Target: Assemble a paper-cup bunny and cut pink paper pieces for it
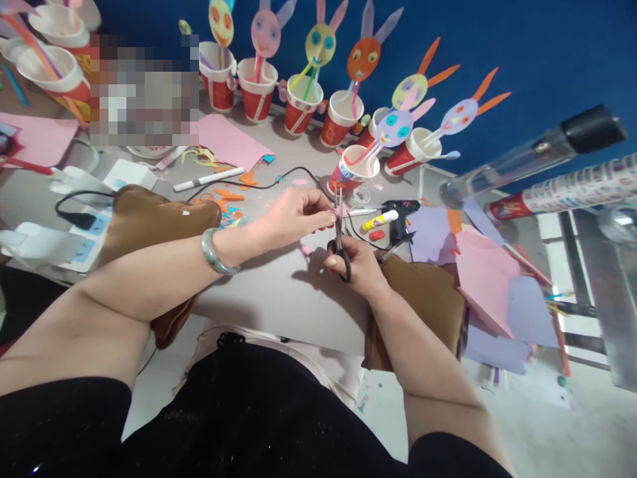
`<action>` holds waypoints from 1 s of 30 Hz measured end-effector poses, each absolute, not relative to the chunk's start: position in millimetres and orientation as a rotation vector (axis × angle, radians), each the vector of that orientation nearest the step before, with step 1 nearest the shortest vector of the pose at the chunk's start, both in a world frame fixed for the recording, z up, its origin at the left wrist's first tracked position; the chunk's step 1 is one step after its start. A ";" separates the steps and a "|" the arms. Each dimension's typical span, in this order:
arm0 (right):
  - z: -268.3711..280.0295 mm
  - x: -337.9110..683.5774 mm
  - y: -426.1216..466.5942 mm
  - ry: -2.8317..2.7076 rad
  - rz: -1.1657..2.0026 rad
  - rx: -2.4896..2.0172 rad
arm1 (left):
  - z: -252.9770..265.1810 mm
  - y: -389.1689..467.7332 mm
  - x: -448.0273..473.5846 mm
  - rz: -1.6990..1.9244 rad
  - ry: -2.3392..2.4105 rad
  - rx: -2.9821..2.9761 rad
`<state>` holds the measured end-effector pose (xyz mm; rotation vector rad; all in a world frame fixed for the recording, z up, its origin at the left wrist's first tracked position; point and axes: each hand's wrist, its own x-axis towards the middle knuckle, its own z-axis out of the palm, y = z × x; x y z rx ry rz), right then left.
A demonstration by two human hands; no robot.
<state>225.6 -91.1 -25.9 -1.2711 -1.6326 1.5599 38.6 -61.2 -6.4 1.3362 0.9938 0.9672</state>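
Note:
My right hand (362, 264) is closed around the black handles of a pair of scissors (339, 229), whose metal blades point away from me and look slightly parted. Just left of the blades, my left hand (298, 211) has thumb and fingers pinched together; what they hold is mostly hidden and looks like a tiny pink scrap. Below the fingertips, a small pink piece (305, 250) lies on the table (283, 292). Beyond the blades stands a red paper cup (351, 171) with a purple rabbit face (394, 127) rising from it.
More cups with rabbit faces (321, 45) line the blue wall. Right of my hands lie a yellow glue stick (381, 220), a black glue gun (399, 219) and coloured paper (485, 279). Leftward are paper scraps (229, 196), a white pen (209, 179), a brown cushion (154, 222) and plugged-in chargers (87, 232).

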 end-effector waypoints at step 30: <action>-25.9 228.6 -91.9 -1.675 1.513 -1.316 | -6.8 -60.4 37.9 0.980 0.976 1.367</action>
